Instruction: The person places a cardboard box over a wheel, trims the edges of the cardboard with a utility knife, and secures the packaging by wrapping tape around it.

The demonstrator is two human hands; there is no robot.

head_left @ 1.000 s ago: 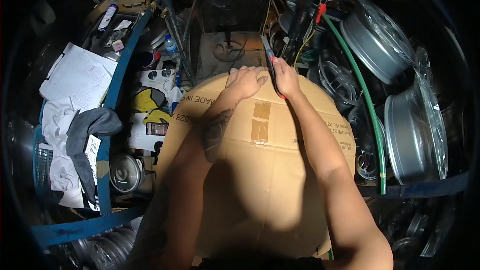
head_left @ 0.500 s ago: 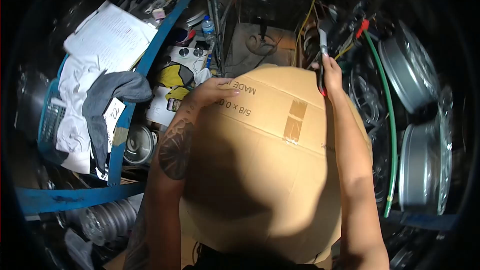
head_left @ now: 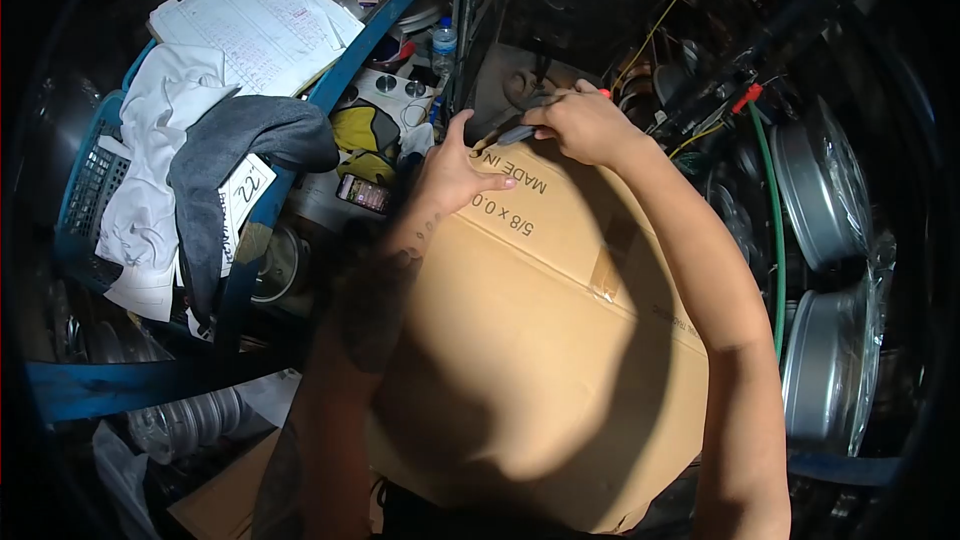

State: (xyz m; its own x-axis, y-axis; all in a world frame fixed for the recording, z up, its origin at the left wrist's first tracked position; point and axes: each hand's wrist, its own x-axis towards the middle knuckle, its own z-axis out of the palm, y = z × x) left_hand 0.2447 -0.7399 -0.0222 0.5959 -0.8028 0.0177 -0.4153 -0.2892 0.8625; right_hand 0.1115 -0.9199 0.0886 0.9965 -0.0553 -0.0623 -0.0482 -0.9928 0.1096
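Observation:
A large piece of brown cardboard (head_left: pixel 520 340) with rounded edges and printed lettering lies in front of my body. At its far left edge, my left hand (head_left: pixel 448 178) grips it, thumb flat on top beside the print and the other fingers over the edge, partly hidden. My right hand (head_left: pixel 582 125) is closed around a knife (head_left: pixel 514 135) at the far edge. The blade points left toward my left hand and meets the cardboard near the words "MADE IN". Most of the knife's handle is hidden in my fist.
On the left, a blue-framed rack holds papers (head_left: pixel 260 25), a grey cloth (head_left: pixel 205 180) and a blue basket (head_left: pixel 85 200). A phone (head_left: pixel 364 193) and a water bottle (head_left: pixel 444 45) sit beyond it. Metal spools (head_left: pixel 825 365) and a green tube (head_left: pixel 775 230) stand at right.
My right hand has swung left from the right edge, bringing the knife from upright to pointing left at the far edge. My left hand still holds the cardboard, its index finger now raised.

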